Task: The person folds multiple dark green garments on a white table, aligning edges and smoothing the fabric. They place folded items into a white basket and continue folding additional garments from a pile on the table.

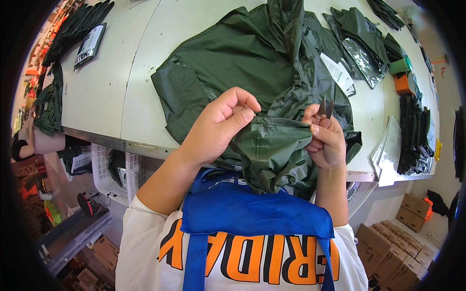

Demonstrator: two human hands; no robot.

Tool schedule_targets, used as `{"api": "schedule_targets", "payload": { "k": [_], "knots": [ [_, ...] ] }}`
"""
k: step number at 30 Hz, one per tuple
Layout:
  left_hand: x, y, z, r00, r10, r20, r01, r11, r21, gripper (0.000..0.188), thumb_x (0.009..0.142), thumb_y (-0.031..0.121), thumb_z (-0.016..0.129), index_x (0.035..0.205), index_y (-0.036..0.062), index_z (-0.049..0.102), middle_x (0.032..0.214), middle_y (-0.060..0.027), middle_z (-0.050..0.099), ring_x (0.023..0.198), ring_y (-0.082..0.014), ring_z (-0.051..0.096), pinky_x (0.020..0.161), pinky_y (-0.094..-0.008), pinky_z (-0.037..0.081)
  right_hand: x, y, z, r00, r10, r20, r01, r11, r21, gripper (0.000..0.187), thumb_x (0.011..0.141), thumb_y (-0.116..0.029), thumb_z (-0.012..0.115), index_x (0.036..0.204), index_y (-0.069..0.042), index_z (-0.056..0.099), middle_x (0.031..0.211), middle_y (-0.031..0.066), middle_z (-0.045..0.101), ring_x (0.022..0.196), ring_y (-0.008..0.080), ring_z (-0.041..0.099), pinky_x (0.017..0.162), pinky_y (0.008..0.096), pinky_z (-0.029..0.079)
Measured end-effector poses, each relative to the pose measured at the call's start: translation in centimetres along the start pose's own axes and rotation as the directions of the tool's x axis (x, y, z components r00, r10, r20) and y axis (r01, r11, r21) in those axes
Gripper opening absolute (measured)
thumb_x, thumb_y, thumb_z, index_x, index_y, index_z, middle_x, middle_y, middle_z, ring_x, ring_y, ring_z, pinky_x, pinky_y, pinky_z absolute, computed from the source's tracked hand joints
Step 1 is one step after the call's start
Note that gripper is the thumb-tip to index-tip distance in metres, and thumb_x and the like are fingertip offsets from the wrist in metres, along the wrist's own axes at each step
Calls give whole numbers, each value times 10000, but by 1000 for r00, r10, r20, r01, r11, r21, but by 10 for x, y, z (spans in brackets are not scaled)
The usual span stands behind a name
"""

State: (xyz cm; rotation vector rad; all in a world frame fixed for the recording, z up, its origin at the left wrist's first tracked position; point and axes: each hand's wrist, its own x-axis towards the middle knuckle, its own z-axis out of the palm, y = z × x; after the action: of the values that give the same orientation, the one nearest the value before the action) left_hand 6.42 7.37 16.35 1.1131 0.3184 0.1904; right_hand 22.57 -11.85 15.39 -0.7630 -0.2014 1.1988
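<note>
A dark green, slightly shiny rainwear garment (233,63) is spread across the table, one gathered part hanging over the near edge towards me. My left hand (221,119) is closed, thumb and forefinger pinching at the edge of this part; whether a loose thread is also between them is too small to tell. On the other side, my right hand (326,138) pinches the same edge between thumb and finger. That hand also holds a small pair of thread snips (326,107), blades pointing up and away from me.
The white table (104,92) carries folded dark green garments (361,39) and white paper sheets (336,72) at far right. A packed bag (90,46) lies far left. Below stand a white crate (111,182) and cardboard boxes (388,252). Another person (36,140) is at left.
</note>
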Motion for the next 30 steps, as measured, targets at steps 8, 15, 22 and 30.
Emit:
{"api": "schedule_targets", "payload": {
  "k": [8, 15, 22, 30],
  "knots": [
    [-11, 18, 8, 998, -16, 56, 4, 978, 209, 149, 873, 18, 583, 1021, 9, 578, 924, 16, 588, 842, -31, 531, 771, -190, 439, 1, -2, 58, 803, -422, 422, 474, 22, -880, 257, 663, 11, 744, 898, -32, 648, 847, 59, 616, 595, 128, 540, 503, 232, 407],
    [-16, 17, 16, 993, 96, 68, -116, 903, 414, 306, 771, -21, 704, 1052, -1, 584, 994, -27, 614, 923, -85, 568, 832, -233, 457, -2, 0, 71, 836, -363, 411, 446, 15, -895, 303, 620, 89, 665, 897, -30, 639, 804, 96, 603, 657, 235, 587, 554, 284, 459],
    [-20, 16, 16, 998, 51, 42, -63, 939, 338, 311, 772, -30, 702, 1059, -7, 584, 1006, -36, 616, 933, -88, 569, 842, -235, 460, -15, -3, 55, 894, -438, 96, 310, 450, -837, 354, 812, -217, 683, 1069, -13, 550, 820, 70, 574, 743, 162, 570, 691, 276, 465],
    [-16, 15, 18, 997, 31, 71, -49, 963, 264, 294, 778, -40, 689, 1051, -8, 584, 1005, -40, 609, 930, -89, 569, 844, -234, 460, -15, -4, 62, 819, -409, 401, 376, -144, -915, 293, 646, -72, 790, 895, -16, 646, 810, 108, 654, 683, 260, 619, 582, 316, 490]
  ]
}}
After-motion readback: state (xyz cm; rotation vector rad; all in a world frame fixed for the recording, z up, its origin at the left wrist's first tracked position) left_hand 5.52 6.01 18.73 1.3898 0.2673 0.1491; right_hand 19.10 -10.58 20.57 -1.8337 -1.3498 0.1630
